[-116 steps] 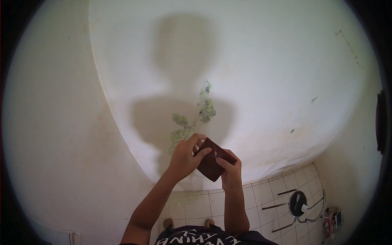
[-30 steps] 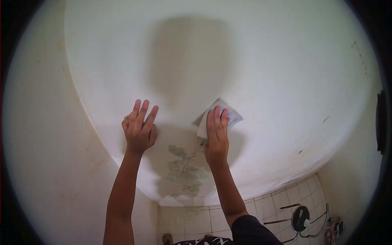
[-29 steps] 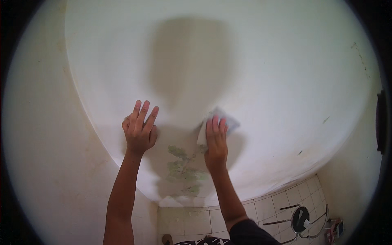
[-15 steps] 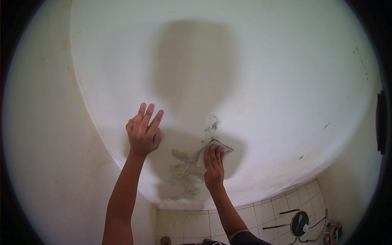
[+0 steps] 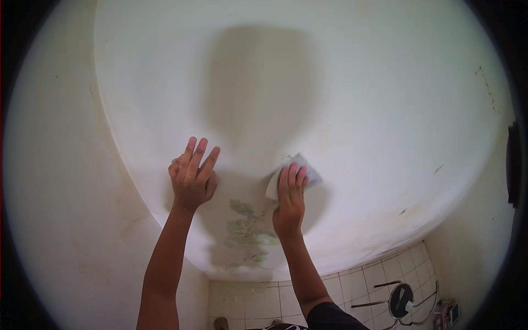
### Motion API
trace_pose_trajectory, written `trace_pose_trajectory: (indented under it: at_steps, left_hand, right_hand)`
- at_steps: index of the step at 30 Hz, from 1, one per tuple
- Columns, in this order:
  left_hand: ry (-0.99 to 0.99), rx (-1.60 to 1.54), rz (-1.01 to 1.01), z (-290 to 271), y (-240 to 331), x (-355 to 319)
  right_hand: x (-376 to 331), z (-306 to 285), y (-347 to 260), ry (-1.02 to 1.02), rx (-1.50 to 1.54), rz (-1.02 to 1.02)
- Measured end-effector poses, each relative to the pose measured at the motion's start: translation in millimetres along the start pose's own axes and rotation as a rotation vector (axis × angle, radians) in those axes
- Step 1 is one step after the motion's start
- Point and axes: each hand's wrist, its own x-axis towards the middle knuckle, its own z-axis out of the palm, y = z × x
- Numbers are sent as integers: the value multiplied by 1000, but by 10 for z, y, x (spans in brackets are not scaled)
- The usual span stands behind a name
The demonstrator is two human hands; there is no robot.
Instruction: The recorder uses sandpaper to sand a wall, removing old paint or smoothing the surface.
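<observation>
A folded sheet of sandpaper, pale with a grey face, lies against the white wall. My right hand presses it there, fingers laid over it and pointing up. It covers most of the upper peeled spot, leaving only a bit of that spot in sight. Lower and to the left, greenish patches of flaked paint mark the wall. My left hand is up by the wall, left of those patches, with several fingers stretched out and nothing seen in it.
The side wall meets this wall in a corner on the left. Below lies a white tiled floor. A round black stool with metal legs stands at the lower right, with some small items beside it. A dark object is at the right edge.
My right hand has slid the sandpaper up the wall, over the upper peeled spot. My left hand has stayed nearly in place.
</observation>
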Motion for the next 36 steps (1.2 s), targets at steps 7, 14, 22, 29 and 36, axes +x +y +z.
trace_pose_trajectory:
  at_steps: [7, 14, 22, 29, 36]
  left_hand:
    - [-7, 0, -5, -1, 6, 16]
    - [4, -8, -2, 4, -2, 0]
    - [32, -24, -6, -31, -19, 20]
    - [33, -11, -1, -7, -7, 11]
    - [35, -9, -2, 21, 6, 6]
  right_hand:
    - [-584, 41, 342, -97, -28, 11]
    - [494, -225, 109, -27, 3, -115]
    - [-582, 110, 232, -170, 41, 50]
    - [-277, 76, 177, -247, -49, -17]
    - [-446, 261, 296, -275, -136, 6]
